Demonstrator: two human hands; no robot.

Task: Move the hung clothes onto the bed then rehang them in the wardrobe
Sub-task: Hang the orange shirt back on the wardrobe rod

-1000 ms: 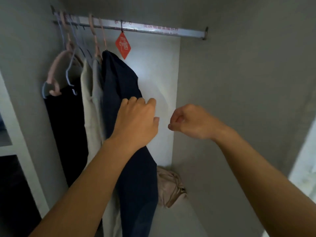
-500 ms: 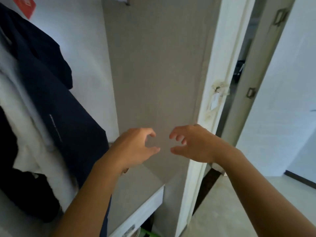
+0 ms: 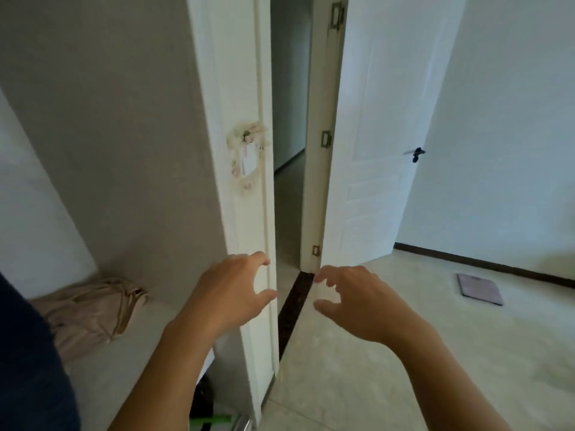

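A: Left hand (image 3: 231,295), centre of the frame?
B: Raised in front of the white wardrobe edge (image 3: 245,181), fingers loosely curled, thumb spread away from them, nothing held.

A: Right hand (image 3: 357,301)?
B: Just right of centre, level with the left, fingers bent and spread, thumb lowest, empty too. Apart from the left hand, touching nothing.

A: Clothes?
B: Only a strip of a dark navy garment (image 3: 28,362) at the lower left edge of the frame, cut off by the border; hanger not in view. Right of it, a crumpled beige cloth bundle (image 3: 90,309) lying on the pale wardrobe shelf (image 3: 130,362), against the grey inner side panel (image 3: 124,135).

A: On the white edge?
B: A patch of peeled, torn sticker remains (image 3: 247,154) at mid-height, above the left hand.

A: Right of that?
B: A narrow gap onto a dim hallway (image 3: 287,119), then a white door (image 3: 370,135) standing open, with hinges (image 3: 325,139) down its left side and a black lever handle (image 3: 417,154) at the right centre of the frame.

A: Floor?
B: Pale tiled floor (image 3: 404,353), a dark threshold strip (image 3: 295,309) running between the two hands, dark skirting under the white wall at right. A flat square pinkish-grey object (image 3: 479,289) lying on the tiles at right, kind unclear. Something green and black (image 3: 211,418) at the bottom centre, below the shelf, too cut off to name.
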